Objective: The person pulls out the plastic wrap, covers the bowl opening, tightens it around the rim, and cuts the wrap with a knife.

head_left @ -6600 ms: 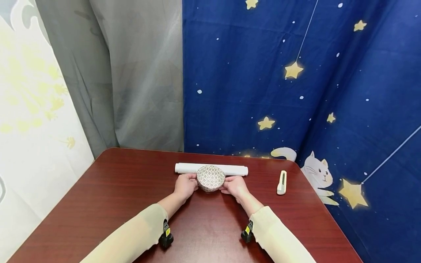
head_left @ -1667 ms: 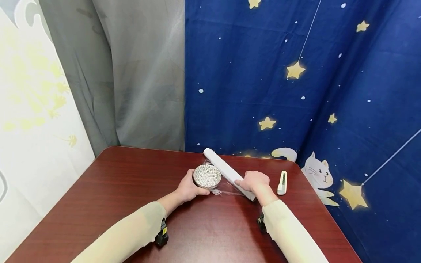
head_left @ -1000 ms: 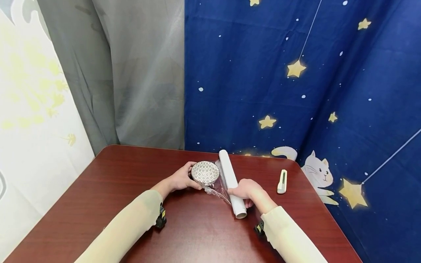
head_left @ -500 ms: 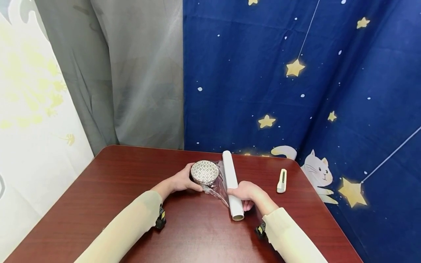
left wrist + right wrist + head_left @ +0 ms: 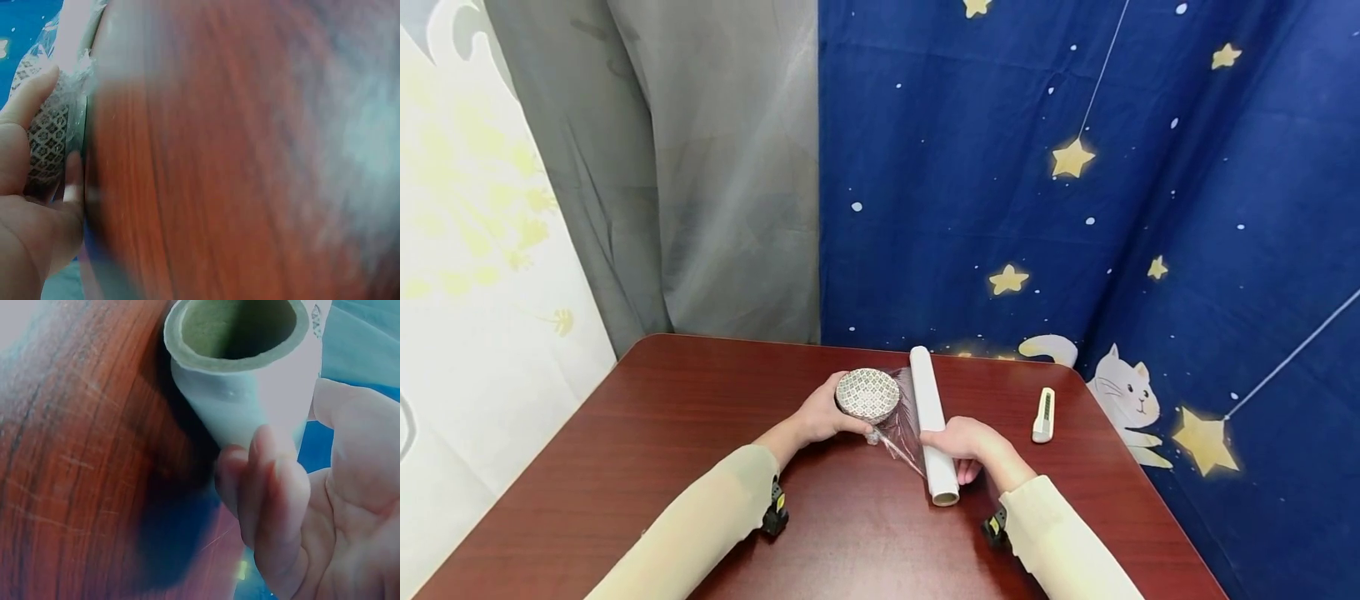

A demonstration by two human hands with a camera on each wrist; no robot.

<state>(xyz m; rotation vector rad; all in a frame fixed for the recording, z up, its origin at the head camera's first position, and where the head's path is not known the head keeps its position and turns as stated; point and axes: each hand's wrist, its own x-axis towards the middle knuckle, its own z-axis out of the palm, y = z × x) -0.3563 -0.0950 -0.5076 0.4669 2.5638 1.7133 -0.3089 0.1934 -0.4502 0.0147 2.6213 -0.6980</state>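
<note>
A small bowl [image 5: 868, 393] with a fine lattice pattern sits near the middle of the table. My left hand [image 5: 823, 414] grips it from the left, thumb along the near side; in the left wrist view, crinkled clear film [image 5: 78, 100] clings by the bowl's patterned wall [image 5: 49, 134]. To the right, a white roll of plastic wrap [image 5: 927, 392] points away from me. My right hand [image 5: 966, 440] holds its near part, thumb on top and fingers curled at the right side. Clear film [image 5: 906, 421] stretches between bowl and roll. The roll's hollow core [image 5: 237, 328] shows in the right wrist view.
A cream utility knife [image 5: 1043, 415] lies on the right of the dark red wooden table [image 5: 700, 400]. Behind the table's far edge hang a grey curtain [image 5: 737, 167] and a blue star-patterned curtain [image 5: 940, 167].
Earlier both hands held the bowl before the crosswise roll. My right hand then took the roll and swung it lengthwise, with film stretched out from the bowl. Over the last second little moved.
</note>
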